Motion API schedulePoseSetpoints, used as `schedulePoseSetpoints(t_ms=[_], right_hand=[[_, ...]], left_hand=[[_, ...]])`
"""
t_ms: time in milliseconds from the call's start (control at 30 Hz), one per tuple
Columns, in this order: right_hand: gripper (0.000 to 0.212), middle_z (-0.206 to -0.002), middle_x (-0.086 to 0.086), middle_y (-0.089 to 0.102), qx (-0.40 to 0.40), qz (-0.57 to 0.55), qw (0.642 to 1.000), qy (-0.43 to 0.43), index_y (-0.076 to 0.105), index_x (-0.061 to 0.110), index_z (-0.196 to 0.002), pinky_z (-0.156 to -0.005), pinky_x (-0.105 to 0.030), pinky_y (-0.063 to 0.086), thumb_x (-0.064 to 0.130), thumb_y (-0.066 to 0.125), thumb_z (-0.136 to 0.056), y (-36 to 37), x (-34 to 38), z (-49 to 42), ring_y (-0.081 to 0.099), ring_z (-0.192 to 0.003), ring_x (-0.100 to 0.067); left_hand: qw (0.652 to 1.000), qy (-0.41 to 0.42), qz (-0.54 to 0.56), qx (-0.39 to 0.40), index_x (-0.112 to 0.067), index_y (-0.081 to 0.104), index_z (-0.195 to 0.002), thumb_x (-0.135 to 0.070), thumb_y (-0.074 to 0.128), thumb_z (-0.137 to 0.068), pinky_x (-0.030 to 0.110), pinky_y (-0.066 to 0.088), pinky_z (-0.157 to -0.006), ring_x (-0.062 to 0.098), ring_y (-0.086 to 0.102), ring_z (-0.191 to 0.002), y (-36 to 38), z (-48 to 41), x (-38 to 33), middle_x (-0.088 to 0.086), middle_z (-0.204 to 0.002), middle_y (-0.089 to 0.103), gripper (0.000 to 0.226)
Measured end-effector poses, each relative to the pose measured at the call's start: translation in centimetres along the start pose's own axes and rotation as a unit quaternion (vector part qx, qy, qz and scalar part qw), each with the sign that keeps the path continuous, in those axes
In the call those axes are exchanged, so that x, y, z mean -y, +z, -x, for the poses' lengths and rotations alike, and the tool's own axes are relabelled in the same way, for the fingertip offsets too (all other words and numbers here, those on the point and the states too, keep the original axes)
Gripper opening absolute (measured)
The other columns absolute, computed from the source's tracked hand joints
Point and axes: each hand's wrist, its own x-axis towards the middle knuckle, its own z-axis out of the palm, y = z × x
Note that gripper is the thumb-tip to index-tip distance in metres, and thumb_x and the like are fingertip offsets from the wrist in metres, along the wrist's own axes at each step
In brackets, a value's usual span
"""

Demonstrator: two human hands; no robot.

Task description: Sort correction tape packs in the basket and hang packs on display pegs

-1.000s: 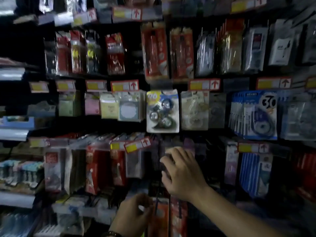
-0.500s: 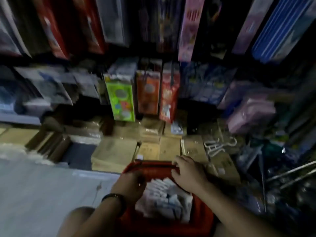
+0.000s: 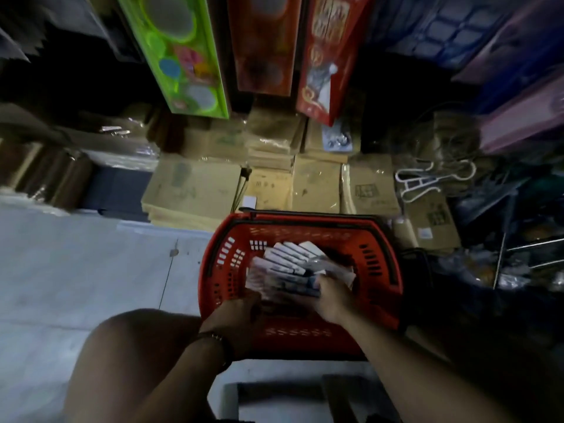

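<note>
A red plastic basket [image 3: 225,264] stands on the floor right in front of me. Inside it lies a fanned pile of white and blue correction tape packs [image 3: 288,259]. My right hand [image 3: 331,296] reaches into the basket from the right, its fingers on the near packs; blur hides whether they grip one. My left hand [image 3: 236,315], with a dark wristband, is at the basket's near left side, fingers tucked down by the packs' edge. The display pegs are out of view.
Flat brown cardboard packs [image 3: 195,193] are stacked on the floor behind the basket. A green toy box [image 3: 180,53] and red boxes [image 3: 328,56] hang or lean above them. White hangers [image 3: 427,181] lie at the right. My bare knee [image 3: 131,355] is at lower left on grey floor tiles.
One second ago both hands were up at the peg display. The view has since dropped to the floor, and both hands have gone down into the red basket.
</note>
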Motion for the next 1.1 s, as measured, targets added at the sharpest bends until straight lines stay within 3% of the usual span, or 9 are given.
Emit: schedulePoseSetpoints(t_ms=[167, 267, 333, 467, 567, 700, 800, 933, 1100], right_hand=[[0.04, -0.107, 0.005, 0.067, -0.012, -0.006, 1.0, 0.0, 0.065, 0.027, -0.105, -0.085, -0.042, 0.061, 0.06, 0.073, -0.084, 5.5, -2.0, -4.5, 0.067, -0.098, -0.019], [0.047, -0.128, 0.001, 0.064, -0.047, 0.062, 0.997, -0.003, 0.062, 0.028, -0.125, -0.097, -0.043, 0.058, 0.056, 0.064, -0.086, 8.6, -2.9, -7.0, 0.061, -0.121, -0.023], [0.044, -0.133, -0.002, 0.06, -0.055, 0.112, 0.992, 0.02, 0.058, 0.029, -0.129, -0.099, -0.047, 0.057, 0.039, 0.057, -0.086, 9.4, -2.6, -7.3, 0.055, -0.127, -0.026], [0.047, -0.13, -0.017, 0.064, -0.03, 0.188, 0.982, -0.005, 0.058, 0.01, -0.135, -0.103, -0.05, 0.051, 0.013, 0.053, -0.089, 8.7, -0.3, -6.0, 0.057, -0.125, -0.038], [0.045, -0.119, -0.023, 0.069, -0.02, 0.195, 0.98, 0.019, 0.057, 0.003, -0.138, -0.092, -0.053, 0.055, 0.013, 0.041, -0.097, 10.1, -0.4, -6.8, 0.066, -0.108, -0.041], [0.027, -0.089, -0.019, 0.073, -0.008, 0.206, 0.978, 0.035, 0.079, 0.004, -0.097, -0.063, -0.049, 0.059, 0.009, 0.084, -0.072, 11.4, -0.3, -6.4, 0.071, -0.08, -0.039], [0.004, -0.101, -0.018, 0.073, -0.027, 0.212, 0.977, -0.024, 0.078, 0.008, -0.083, -0.074, -0.053, 0.06, 0.01, 0.081, -0.08, 10.6, -0.3, -6.2, 0.07, -0.093, -0.044], [0.009, -0.107, -0.014, 0.073, -0.056, 0.201, 0.975, -0.076, 0.074, 0.012, -0.09, -0.087, -0.054, 0.055, 0.013, 0.064, -0.089, 10.8, -0.9, -5.9, 0.068, -0.098, -0.04], [0.008, -0.101, -0.005, 0.066, -0.117, 0.139, 0.973, -0.14, 0.071, 0.018, -0.098, -0.079, -0.04, 0.055, 0.017, 0.069, -0.09, 7.6, 0.4, -3.3, 0.069, -0.094, -0.029]], left_hand=[[0.999, 0.004, -0.032, 0.026, -0.035, 0.064, -0.127, -0.043, 0.051, -0.105, 0.038, 0.059, -0.093, 0.024, 0.072, -0.11, 1.1, -0.9, 0.5, -0.002, -0.123, 0.075, 0.027], [0.998, 0.011, -0.041, 0.05, -0.036, 0.059, -0.127, -0.047, 0.049, -0.102, 0.04, 0.061, -0.088, 0.023, 0.073, -0.104, 1.5, -1.4, 0.5, -0.001, -0.117, 0.075, 0.029], [0.997, 0.017, -0.046, 0.057, -0.039, 0.059, -0.124, -0.049, 0.049, -0.103, 0.038, 0.062, -0.084, 0.019, 0.074, -0.098, 1.7, -1.8, 0.7, -0.005, -0.113, 0.075, 0.025], [0.995, 0.016, -0.079, 0.052, -0.038, 0.058, -0.116, -0.06, 0.031, -0.093, 0.037, 0.063, -0.081, 0.014, 0.072, -0.092, 2.7, -1.9, 1.5, -0.01, -0.11, 0.073, 0.041], [0.997, 0.017, -0.064, 0.041, -0.036, 0.061, -0.115, -0.05, 0.045, -0.098, 0.035, 0.062, -0.08, 0.012, 0.072, -0.093, 3.4, -1.7, 1.8, -0.011, -0.109, 0.071, 0.027], [0.996, 0.027, -0.07, 0.045, -0.038, 0.057, -0.121, -0.047, 0.049, -0.104, 0.029, 0.061, -0.08, 0.011, 0.073, -0.095, 4.1, -1.8, 2.1, -0.014, -0.114, 0.069, 0.021], [0.995, 0.024, -0.078, 0.048, -0.038, 0.054, -0.122, -0.053, 0.044, -0.098, 0.032, 0.062, -0.082, 0.012, 0.072, -0.096, 4.1, -1.9, 2.1, -0.012, -0.116, 0.069, 0.031], [0.997, 0.016, -0.056, 0.059, -0.037, 0.059, -0.12, -0.045, 0.052, -0.101, 0.032, 0.062, -0.085, 0.012, 0.072, -0.098, 4.0, -2.6, 2.6, -0.013, -0.115, 0.07, 0.021], [0.998, 0.014, -0.044, 0.052, -0.033, 0.066, -0.118, -0.044, 0.051, -0.105, 0.036, 0.06, -0.092, 0.016, 0.072, -0.103, 3.3, -3.6, 1.6, -0.007, -0.115, 0.074, 0.023]])
